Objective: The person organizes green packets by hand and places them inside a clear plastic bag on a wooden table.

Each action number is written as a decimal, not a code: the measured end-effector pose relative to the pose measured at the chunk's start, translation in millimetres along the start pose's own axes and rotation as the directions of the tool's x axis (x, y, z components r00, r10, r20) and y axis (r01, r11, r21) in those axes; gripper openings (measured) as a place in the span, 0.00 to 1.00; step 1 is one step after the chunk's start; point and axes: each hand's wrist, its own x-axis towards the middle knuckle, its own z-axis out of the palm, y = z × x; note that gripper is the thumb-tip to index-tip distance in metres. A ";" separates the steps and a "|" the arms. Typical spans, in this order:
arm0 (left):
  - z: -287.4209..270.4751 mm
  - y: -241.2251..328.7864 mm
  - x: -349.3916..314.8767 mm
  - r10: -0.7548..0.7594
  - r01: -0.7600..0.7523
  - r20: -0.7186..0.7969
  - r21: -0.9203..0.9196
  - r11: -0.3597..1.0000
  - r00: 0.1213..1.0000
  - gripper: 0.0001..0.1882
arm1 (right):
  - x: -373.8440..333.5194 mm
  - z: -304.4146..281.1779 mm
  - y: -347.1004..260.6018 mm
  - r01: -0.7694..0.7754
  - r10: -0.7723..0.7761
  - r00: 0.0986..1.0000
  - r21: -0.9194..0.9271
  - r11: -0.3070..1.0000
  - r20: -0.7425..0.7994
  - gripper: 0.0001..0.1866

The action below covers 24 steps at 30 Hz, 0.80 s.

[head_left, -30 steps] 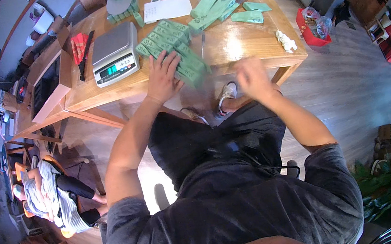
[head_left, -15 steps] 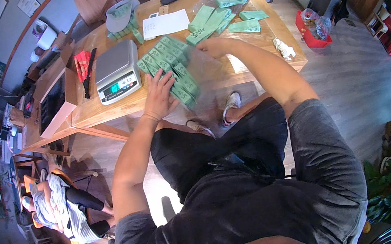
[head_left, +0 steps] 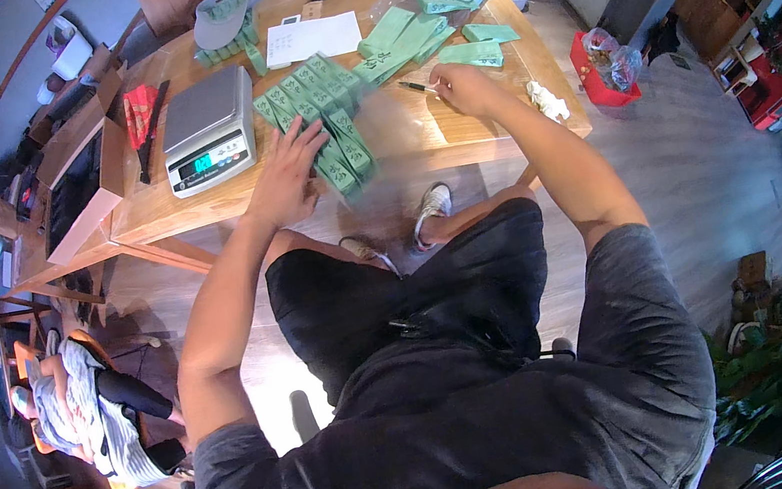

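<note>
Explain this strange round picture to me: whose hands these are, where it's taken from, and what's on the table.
There is no machine here, just a person's two bare hands. The camera is worn on the head and looks down through a fisheye lens, so straight edges bend. The left hand lies with fingers spread on a batch of green packets. The right hand is at a pen; whether it grips it is hard to tell. The wooden table also bears a digital scale, a white sheet and a grey cap.
</note>
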 end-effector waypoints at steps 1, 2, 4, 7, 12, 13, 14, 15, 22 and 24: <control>0.1 2.5 -3.9 -0.016 0.016 0.024 0.000 1.000 1.000 0.43 | 1.1 -5.0 5.6 -0.028 0.026 0.998 -0.043 0.999 -0.052 0.18; 4.6 2.5 -12.0 -0.036 0.036 -0.014 -0.064 0.997 0.999 0.44 | 4.2 -9.0 8.3 -0.049 0.041 0.994 -0.079 0.996 -0.106 0.20; 1.8 20.2 -12.8 -0.059 0.050 -0.046 -0.174 0.984 0.997 0.41 | 15.3 -20.0 31.2 -0.085 0.034 0.984 -0.291 0.953 -0.178 0.25; -4.2 57.5 -2.2 -0.048 0.040 -0.037 -0.191 0.981 0.998 0.37 | 15.9 -13.8 62.1 -0.088 -0.012 0.982 -0.506 0.858 -0.191 0.33; 10.4 79.0 17.0 -0.060 0.057 0.061 0.043 0.997 0.996 0.43 | 30.5 -23.8 62.4 -0.145 0.187 0.982 -0.527 0.838 0.028 0.38; 13.0 77.1 18.4 -0.067 0.064 0.055 0.055 0.996 0.996 0.43 | 31.7 -30.3 59.6 -0.142 0.205 0.977 -0.532 0.835 0.060 0.38; 15.8 76.7 18.5 -0.075 0.072 0.052 0.064 0.995 0.996 0.43 | 29.1 -37.3 53.4 -0.141 0.226 0.969 -0.536 0.832 0.096 0.39; 17.4 76.6 16.2 -0.088 0.084 0.054 0.072 0.994 0.995 0.43 | 25.6 -47.1 40.1 -0.187 0.238 0.970 -0.505 0.842 0.039 0.39; 4.6 114.4 6.4 -0.123 0.102 0.108 0.181 0.978 0.987 0.45 | -83.7 -41.7 1.7 -0.029 0.334 0.837 0.574 0.818 -0.434 0.42; 11.7 120.1 2.5 -0.126 0.096 0.091 0.276 0.956 0.988 0.46 | -122.9 -34.4 -38.4 -0.015 0.468 0.811 0.787 0.616 -0.351 0.41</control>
